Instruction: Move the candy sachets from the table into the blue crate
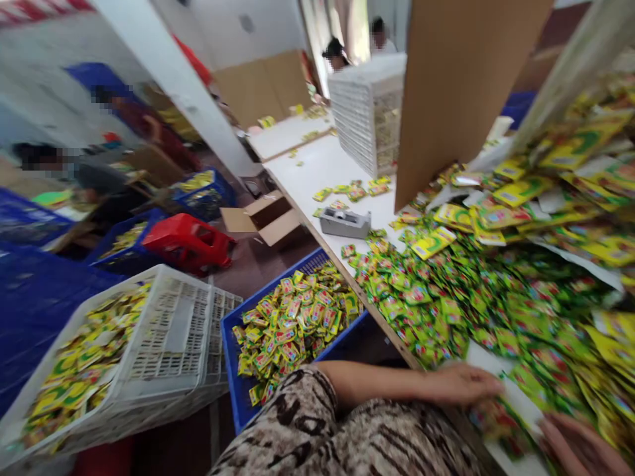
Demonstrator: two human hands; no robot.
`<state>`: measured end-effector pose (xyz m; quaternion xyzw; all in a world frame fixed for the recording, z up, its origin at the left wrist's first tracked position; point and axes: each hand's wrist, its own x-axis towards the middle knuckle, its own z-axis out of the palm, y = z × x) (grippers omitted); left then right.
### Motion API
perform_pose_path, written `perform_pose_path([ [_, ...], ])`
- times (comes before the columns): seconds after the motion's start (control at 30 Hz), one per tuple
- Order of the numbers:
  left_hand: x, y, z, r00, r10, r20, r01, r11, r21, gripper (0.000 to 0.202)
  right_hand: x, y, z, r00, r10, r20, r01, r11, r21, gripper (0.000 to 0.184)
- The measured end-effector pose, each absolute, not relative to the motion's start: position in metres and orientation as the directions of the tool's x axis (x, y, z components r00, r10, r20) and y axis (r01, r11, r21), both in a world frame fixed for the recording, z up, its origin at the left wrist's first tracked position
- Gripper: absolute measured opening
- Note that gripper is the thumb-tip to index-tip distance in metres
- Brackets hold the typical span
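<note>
My left hand (459,383) reaches over the table's near edge, its fingers held together and the fingertips beside a white strip (523,403). What those fingers hold is hidden. At the lower right corner, my right hand (585,443) is blurred and partly out of view. Its fingers look stretched out, close to the other end of the strip. Below and between the hands lie blurred red and green sachets (503,426). A wide heap of small green sachets (446,297) covers the table around them, with larger yellow packets (526,215) piled behind and to the right.
A grey tape dispenser (344,223) stands on the white table (297,172), before an upright cardboard sheet (461,92) and a white crate (354,122). Left of the table are a filled blue crate (231,370), a filled white basket (163,344), an open carton (270,218) and a red stool (186,241). People sit farther back.
</note>
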<state>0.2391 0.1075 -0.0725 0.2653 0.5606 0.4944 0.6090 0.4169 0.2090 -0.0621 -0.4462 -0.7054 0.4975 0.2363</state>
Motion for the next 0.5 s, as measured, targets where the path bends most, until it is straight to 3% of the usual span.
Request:
perform_pose_path([
  [0.1,0.236,0.101,-0.052,-0.046,0.865,-0.500,-0.624,0.366,0.690,0.038,0.413,0.184,-0.042,-0.348,0.869,-0.352,0.165,-0.312,-0.935,0.029],
  [0.2,0.227,0.109,-0.048,0.097,0.858,-0.505,-0.763,0.389,0.516,0.035,0.405,0.176,-0.037,-0.440,0.793,-0.422,-0.026,-0.481,-0.877,0.032],
  [0.37,0.224,0.118,-0.047,0.215,0.849,-0.482,-0.712,0.474,0.518,0.026,0.398,0.170,-0.035,-0.486,0.725,-0.488,-0.067,-0.587,-0.807,0.026],
  [0.5,0.227,0.118,-0.043,0.174,0.850,-0.498,-0.691,0.466,0.553,0.024,0.387,0.165,-0.036,-0.426,0.788,-0.444,0.026,-0.480,-0.877,0.017],
])
